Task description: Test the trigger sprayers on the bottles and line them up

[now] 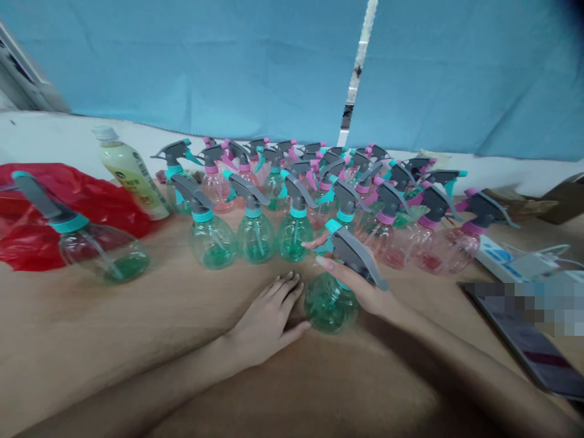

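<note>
My right hand (353,283) is around the neck of a green spray bottle (331,307) with a grey and teal trigger head. The bottle stands close in front of me, tilted slightly, with its nozzle to the left. Part of the grip is hidden behind the spray head. Just left of this bottle, my left hand (269,319) lies flat on the table with its fingers stretched out and nothing in them. Beyond the hands stands a row of clear green spray bottles (258,240) with teal collars, and pink spray bottles (429,246) continue it to the right.
More spray bottles crowd behind the front row. Far left, another green spray bottle (123,261) leans beside a red plastic bag (86,191) and a labelled drink bottle (137,176). On the right are a phone (524,340) and a white power strip (502,258). Blue cloth (228,67) hangs behind.
</note>
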`<state>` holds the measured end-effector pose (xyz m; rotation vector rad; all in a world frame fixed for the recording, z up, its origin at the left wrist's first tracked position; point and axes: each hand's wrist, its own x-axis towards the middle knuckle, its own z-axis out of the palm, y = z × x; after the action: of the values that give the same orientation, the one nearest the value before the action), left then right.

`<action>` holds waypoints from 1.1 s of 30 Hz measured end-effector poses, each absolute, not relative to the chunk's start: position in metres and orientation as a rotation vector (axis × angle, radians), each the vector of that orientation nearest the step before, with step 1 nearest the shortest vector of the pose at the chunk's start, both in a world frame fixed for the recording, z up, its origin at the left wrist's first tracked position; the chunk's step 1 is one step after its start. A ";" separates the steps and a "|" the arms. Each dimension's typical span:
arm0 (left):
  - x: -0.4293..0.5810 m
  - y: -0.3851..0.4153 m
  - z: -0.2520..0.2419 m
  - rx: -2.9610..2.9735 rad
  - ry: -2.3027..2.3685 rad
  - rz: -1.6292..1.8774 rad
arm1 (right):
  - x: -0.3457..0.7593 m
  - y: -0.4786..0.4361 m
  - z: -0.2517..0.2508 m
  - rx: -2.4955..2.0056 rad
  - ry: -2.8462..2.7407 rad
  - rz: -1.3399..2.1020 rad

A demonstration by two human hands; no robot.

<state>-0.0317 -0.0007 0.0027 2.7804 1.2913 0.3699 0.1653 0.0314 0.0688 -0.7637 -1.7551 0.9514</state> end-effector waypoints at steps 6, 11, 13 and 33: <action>-0.032 0.000 0.002 2.767 1.301 0.381 | 0.165 0.031 0.070 -0.771 -1.761 0.930; -0.031 0.000 0.002 2.803 1.303 0.359 | 0.166 0.032 0.069 -0.782 -1.773 0.915; -0.031 -0.001 0.002 2.806 1.303 0.351 | 0.166 0.032 0.068 -0.770 -1.763 0.934; -0.032 0.000 -0.001 2.806 1.300 0.376 | 0.168 0.032 0.072 -0.813 -1.804 0.810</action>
<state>-0.0323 0.0002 -0.0012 2.8064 1.2996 0.3762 0.1680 0.0319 0.0722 -0.8129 -1.8036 0.8101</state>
